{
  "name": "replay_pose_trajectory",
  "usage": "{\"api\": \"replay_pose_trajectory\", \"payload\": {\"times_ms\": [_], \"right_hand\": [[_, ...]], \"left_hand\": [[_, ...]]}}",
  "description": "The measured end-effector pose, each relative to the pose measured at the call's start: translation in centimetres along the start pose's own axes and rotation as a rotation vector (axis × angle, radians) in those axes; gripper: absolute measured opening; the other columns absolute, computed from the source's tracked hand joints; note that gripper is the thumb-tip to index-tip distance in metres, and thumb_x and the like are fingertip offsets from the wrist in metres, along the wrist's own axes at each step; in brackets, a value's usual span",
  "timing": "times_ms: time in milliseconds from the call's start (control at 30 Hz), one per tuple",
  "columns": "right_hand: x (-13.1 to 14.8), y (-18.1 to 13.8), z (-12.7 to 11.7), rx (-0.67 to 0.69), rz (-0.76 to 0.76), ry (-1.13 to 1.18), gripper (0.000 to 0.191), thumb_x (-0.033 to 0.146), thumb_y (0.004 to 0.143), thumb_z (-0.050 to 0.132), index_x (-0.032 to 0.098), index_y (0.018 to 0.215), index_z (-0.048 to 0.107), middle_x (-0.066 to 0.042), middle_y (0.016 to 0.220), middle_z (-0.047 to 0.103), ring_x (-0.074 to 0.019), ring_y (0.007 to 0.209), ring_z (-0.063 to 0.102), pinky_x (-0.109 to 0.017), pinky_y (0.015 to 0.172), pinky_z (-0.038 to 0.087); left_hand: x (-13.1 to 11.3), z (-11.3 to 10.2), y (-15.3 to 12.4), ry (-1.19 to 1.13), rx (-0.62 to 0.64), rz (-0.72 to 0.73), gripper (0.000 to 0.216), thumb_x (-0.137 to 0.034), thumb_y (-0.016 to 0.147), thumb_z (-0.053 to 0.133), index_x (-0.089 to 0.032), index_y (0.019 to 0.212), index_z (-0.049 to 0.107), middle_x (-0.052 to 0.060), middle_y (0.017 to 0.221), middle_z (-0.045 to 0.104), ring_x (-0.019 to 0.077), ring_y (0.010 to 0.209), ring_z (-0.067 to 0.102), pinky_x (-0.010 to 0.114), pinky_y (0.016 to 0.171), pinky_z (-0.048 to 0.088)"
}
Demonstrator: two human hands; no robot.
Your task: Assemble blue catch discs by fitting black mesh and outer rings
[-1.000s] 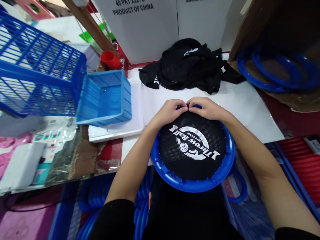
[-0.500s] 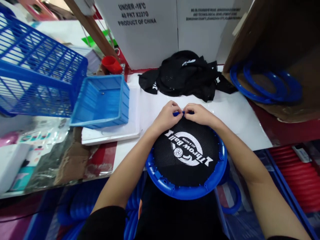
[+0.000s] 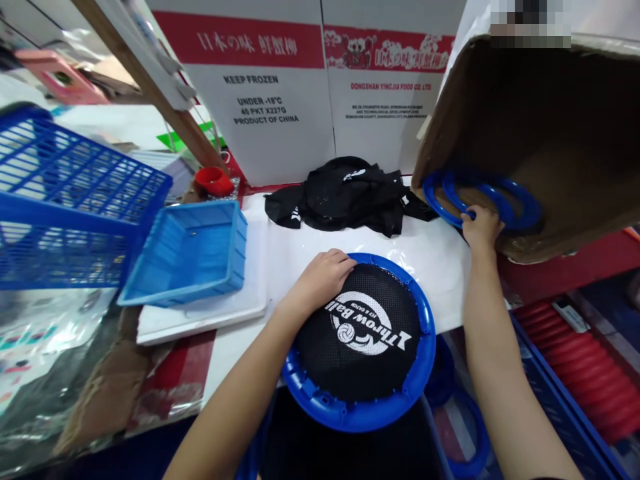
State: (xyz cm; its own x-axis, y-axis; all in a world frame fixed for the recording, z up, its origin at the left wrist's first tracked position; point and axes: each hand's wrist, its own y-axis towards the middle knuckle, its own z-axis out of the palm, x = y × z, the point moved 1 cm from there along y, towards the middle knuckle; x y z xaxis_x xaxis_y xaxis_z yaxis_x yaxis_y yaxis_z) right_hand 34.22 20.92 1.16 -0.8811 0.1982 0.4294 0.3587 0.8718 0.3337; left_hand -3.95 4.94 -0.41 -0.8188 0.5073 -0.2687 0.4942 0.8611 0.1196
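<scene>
A round throw-ball paddle [image 3: 370, 373], black mesh inside a blue plastic rim, lies at the table's front edge with its printed side up. My left hand [image 3: 327, 277] grips its far left rim, fingers bent over the edge. Off to the right, my right hand [image 3: 481, 229] reaches to the mouth of a cardboard box [image 3: 505, 127]. Its fingers are closed on one of the blue plastic rings [image 3: 431, 200] lying there. Behind the paddle sits a pile of black mesh cloths [image 3: 340, 197] with white print.
A blue tray [image 3: 231, 270] rests on a white foam lid left of the paddle, beside a blue basket [image 3: 75, 190]. A red cup [image 3: 214, 180] stands behind the tray. White cartons [image 3: 280, 147] wall off the back. Red rings [image 3: 575, 367] are stacked low at right.
My right hand has left the paddle's far rim and moved right to the blue rings in the box. My left hand stays on the rim. The view has tilted up.
</scene>
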Motion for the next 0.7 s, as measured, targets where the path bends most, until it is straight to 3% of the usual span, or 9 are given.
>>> {"api": "replay_pose_trajectory", "payload": {"times_ms": [167,233,300,333,400,500,567,633,700], "right_hand": [[1.1,0.0,-0.2,-0.259,-0.015,0.185,0.018,0.021,0.094,0.06,0.017,0.101,0.075,-0.023,0.133,0.076,-0.037,0.124,0.061,-0.063,0.113,0.029],[1.4,-0.3,-1.4,-0.342,-0.03,0.223,0.019,0.028,0.094,0.06,0.018,0.101,0.074,-0.027,0.134,0.075,-0.0395,0.124,0.062,-0.064,0.111,0.03],[1.6,-1.8,-3.1,-0.496,-0.161,0.293,0.026,0.036,0.097,0.055,0.019,0.102,0.073,-0.027,0.131,0.076,-0.0397,0.123,0.066,-0.061,0.11,0.036],[1.8,-3.1,-4.0,-0.601,-0.259,0.349,0.03,0.041,0.099,0.052,0.019,0.101,0.073,-0.026,0.125,0.078,-0.039,0.121,0.069,-0.059,0.109,0.04],[2.5,-6.8,-5.8,-0.819,-0.425,0.481,0.033,0.05,0.1,0.054,0.021,0.099,0.07,-0.022,0.113,0.078,-0.039,0.115,0.073,-0.059,0.106,0.047],[4.1,-14.3,-8.0,-1.119,-0.369,0.785,0.017,0.05,0.1,0.061,0.033,0.104,0.066,-0.007,0.101,0.075,-0.0351,0.102,0.075,-0.059,0.099,0.056],[5.2,-19.0,-8.9,-0.997,-0.315,1.028,0.007,0.042,0.104,0.057,0.043,0.108,0.064,0.002,0.11,0.075,-0.029,0.104,0.075,-0.055,0.097,0.061],[5.9,-22.7,-9.3,-0.676,-0.209,1.177,0.013,0.045,0.108,0.052,0.046,0.116,0.062,0.005,0.122,0.073,-0.0253,0.112,0.074,-0.054,0.103,0.062],[5.9,-25.2,-9.2,-0.335,0.004,1.335,0.015,0.047,0.103,0.063,0.037,0.113,0.067,0.003,0.122,0.073,-0.0227,0.106,0.074,-0.05,0.101,0.064]], "left_hand": [[-0.1,-2.0,-1.5,-0.1,-0.077,-0.111,0.036,-0.015,0.105,0.053,-0.015,0.133,0.076,0.02,0.137,0.072,0.0373,0.132,0.064,0.061,0.115,0.051],[-1.9,-3.1,-4.2,-0.291,-0.231,-0.149,0.036,-0.019,0.104,0.059,-0.015,0.137,0.073,0.021,0.148,0.067,0.0375,0.14,0.061,0.062,0.121,0.046],[-4.8,-3.2,-8.2,-0.64,-0.437,-0.153,0.031,-0.03,0.107,0.063,-0.022,0.135,0.073,0.014,0.144,0.071,0.0317,0.137,0.064,0.056,0.119,0.05],[-6.6,-2.5,-10.5,-0.874,-0.513,-0.114,0.026,-0.036,0.107,0.066,-0.026,0.128,0.076,0.011,0.133,0.076,0.0287,0.127,0.07,0.05,0.111,0.055],[-10.4,0.2,-14.8,-1.408,-0.529,0.035,0.026,-0.048,0.106,0.066,-0.026,0.106,0.079,0.007,0.095,0.081,0.0237,0.092,0.077,0.038,0.083,0.062],[-15.6,6.8,-19.3,-1.864,-0.31,0.019,0.063,-0.065,0.105,0.059,-0.018,0.064,0.066,0.004,0.052,0.06,0.0173,0.055,0.065,0.027,0.056,0.047],[-17.8,10.9,-20.7,-1.821,-0.258,-0.21,0.063,-0.066,0.101,0.065,-0.016,0.062,0.065,0.006,0.056,0.064,0.0149,0.057,0.062,0.027,0.058,0.044],[-18.7,13.3,-21.1,-1.754,-0.284,-0.481,0.053,-0.069,0.089,0.08,-0.016,0.091,0.077,0.009,0.081,0.076,0.0183,0.073,0.07,0.03,0.071,0.052],[-18.7,13.8,-20.6,-1.745,-0.351,-0.645,0.069,-0.074,0.082,0.084,-0.018,0.122,0.073,0.012,0.104,0.079,0.0238,0.093,0.074,0.037,0.087,0.057]]}}
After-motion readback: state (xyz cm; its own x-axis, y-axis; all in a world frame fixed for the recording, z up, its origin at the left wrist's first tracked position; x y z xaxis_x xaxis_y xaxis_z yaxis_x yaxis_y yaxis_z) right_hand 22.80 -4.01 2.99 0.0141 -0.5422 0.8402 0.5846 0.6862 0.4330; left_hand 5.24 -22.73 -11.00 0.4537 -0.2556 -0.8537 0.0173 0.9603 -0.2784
